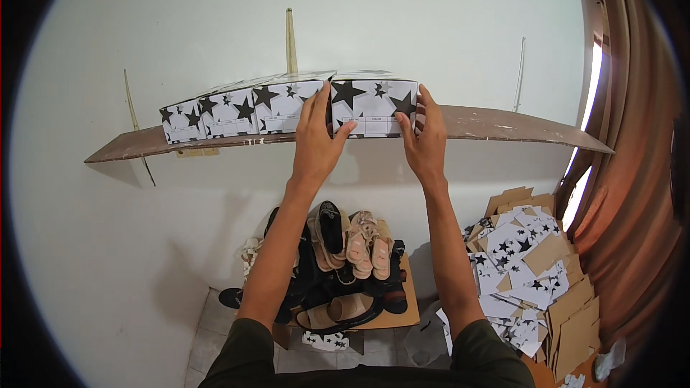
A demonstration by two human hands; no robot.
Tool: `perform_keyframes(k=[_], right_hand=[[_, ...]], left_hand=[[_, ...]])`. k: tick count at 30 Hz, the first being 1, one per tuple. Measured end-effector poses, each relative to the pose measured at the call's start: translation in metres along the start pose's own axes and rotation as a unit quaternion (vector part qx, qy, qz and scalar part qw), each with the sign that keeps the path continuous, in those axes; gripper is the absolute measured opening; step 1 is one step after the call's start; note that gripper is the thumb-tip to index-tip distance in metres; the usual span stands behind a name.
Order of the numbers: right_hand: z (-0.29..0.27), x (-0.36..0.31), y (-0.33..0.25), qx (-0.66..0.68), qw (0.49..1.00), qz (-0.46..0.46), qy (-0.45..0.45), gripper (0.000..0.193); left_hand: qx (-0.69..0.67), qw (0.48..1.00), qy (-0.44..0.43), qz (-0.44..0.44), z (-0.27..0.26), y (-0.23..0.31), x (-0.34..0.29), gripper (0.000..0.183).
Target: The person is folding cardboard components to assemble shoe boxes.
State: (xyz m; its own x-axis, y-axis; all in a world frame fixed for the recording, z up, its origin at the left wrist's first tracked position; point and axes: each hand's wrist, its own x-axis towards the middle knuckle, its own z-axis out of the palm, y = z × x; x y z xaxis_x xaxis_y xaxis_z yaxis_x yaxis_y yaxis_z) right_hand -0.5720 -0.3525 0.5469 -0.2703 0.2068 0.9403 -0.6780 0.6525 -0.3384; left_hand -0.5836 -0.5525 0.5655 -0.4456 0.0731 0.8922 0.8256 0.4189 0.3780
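Both my arms reach up to a brown wall shelf (503, 126). A white shoebox with black stars (375, 106) sits on it between my hands. My left hand (316, 133) grips the box's left side, thumb on its front face. My right hand (424, 133) holds the right side, fingers along the edge and thumb on the front. Several matching boxes stand in a row to the left: one shoebox (280, 108) lies just beside my left hand, with another shoebox (230, 113) and an end shoebox (182, 123) farther left. The back of the held box is hidden.
Below, a small table (410, 302) carries a heap of sandals and shoes (338, 244). At the lower right lies a pile of flattened star-print cardboard (525, 244). A brown curtain (632, 194) hangs at the right. Metal brackets (290, 39) rise from the shelf.
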Motion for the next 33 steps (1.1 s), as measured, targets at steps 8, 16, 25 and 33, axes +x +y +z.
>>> perform_keyframes(k=[8,16,25,33], right_hand=[[0.002,-0.024,-0.023,-0.089,0.992,-0.084,0.03,0.044],[0.019,-0.025,-0.001,-0.193,0.972,-0.131,-0.015,0.037],[0.026,-0.031,-0.001,-0.304,0.941,-0.135,-0.063,0.05],[-0.003,-0.054,-0.021,-0.244,0.963,-0.108,-0.049,0.054]], left_hand=[[0.232,0.953,0.061,0.186,0.01,-0.005,-0.034,0.052],[0.305,0.94,0.02,0.155,0.024,-0.024,-0.035,0.053],[0.359,0.921,-0.011,0.15,0.032,-0.03,-0.036,0.064],[0.198,0.974,-0.02,0.111,-0.002,0.003,-0.063,0.053]])
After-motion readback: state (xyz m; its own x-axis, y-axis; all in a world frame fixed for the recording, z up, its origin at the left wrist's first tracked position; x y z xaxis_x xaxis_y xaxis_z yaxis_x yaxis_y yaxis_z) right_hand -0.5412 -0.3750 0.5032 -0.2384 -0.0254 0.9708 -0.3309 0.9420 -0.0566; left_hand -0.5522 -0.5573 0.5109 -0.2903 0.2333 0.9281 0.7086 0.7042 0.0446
